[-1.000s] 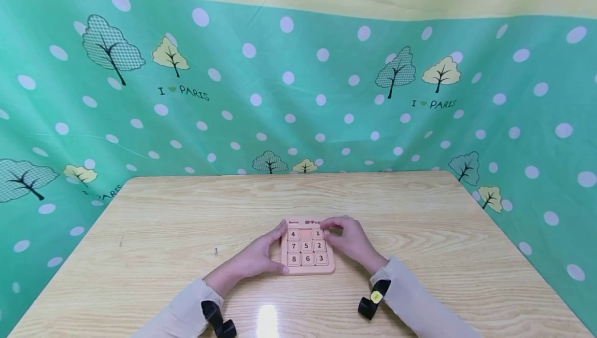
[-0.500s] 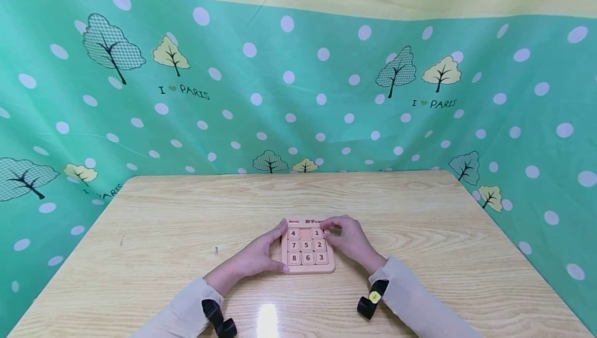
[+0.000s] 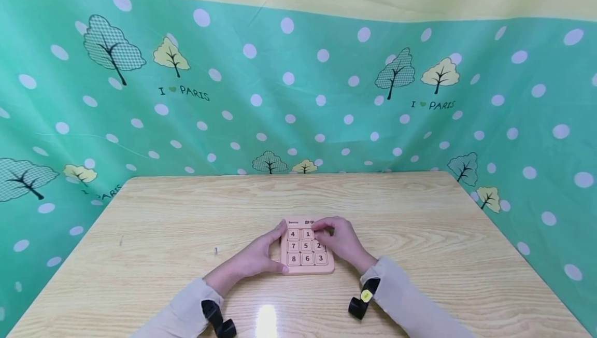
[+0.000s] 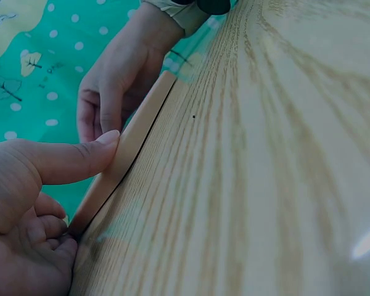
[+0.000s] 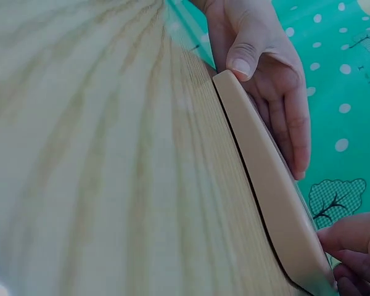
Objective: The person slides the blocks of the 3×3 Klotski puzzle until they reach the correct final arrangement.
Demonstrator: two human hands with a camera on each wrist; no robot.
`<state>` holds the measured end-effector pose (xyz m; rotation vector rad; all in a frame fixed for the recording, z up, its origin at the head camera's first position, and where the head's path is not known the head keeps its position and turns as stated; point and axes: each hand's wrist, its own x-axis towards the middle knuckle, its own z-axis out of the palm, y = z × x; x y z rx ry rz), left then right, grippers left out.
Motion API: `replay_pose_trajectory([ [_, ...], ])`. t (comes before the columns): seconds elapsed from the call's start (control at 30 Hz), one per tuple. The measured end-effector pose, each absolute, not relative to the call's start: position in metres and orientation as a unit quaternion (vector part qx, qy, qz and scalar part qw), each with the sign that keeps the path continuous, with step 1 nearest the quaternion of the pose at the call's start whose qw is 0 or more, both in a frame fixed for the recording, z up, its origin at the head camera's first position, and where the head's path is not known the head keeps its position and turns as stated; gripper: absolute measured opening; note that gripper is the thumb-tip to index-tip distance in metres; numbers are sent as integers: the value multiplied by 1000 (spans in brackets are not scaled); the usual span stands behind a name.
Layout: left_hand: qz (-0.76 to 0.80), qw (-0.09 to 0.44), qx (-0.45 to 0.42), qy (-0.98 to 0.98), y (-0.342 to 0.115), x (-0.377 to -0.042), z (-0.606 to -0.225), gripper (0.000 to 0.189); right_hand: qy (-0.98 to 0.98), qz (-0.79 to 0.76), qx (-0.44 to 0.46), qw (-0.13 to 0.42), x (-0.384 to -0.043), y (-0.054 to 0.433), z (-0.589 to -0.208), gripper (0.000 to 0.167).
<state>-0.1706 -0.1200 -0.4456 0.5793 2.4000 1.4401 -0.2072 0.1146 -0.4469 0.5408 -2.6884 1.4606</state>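
Note:
A pink number slide puzzle lies flat on the table, with tiles 4, 7, 5, 8, 6 and 3 in view. My left hand holds its left side, the thumb at the near corner and fingers along the far part of that edge. Over the board's upper right, my right hand has its index finger and thumb at tile 1, which sits beside tile 4 in the top row. That hand hides the top right slot and part of tile 2. The left wrist view shows the left thumb against the puzzle's side edge.
The wooden table extends around the puzzle on every side. A tiny dark bit lies left of the left hand. Behind hangs a green dotted curtain with printed trees.
Tile 1 has slid left from the top right slot to the top middle one, with my right hand moving left along with it. My left hand stays put on the puzzle.

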Motion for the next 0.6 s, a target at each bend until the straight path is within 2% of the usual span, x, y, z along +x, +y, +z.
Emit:
replay_pose_trajectory([
  [0.6,499,144,205,830,-121,-171,-447,104,-855,481,197,2,-202,122,-446,18],
])
